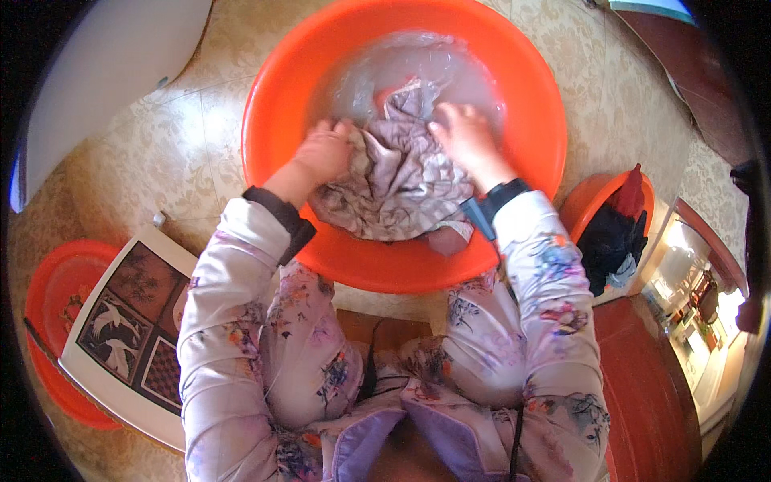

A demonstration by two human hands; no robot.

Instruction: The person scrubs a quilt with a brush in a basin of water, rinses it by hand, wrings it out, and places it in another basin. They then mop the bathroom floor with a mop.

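A large orange plastic basin [530,120] stands on the floor in front of me, with cloudy water [361,72] in its far part. A wet, crumpled, light patterned cloth [397,181] lies in the near half, one end reaching into the water. My left hand [328,150] is at the cloth's left edge, its fingers curled on the fabric. My right hand [467,135] is at the upper right of the cloth, blurred, fingers bent; whether it grips the fabric is unclear. A black band circles each wrist.
At the right, a smaller orange basin [581,205] holds dark and red cloths [611,241]. A red basin [45,289] sits at the left, partly under a white-bordered patterned panel [144,325]. Dark red furniture [647,385] stands at the lower right, and a white curved surface [120,60] at the upper left.
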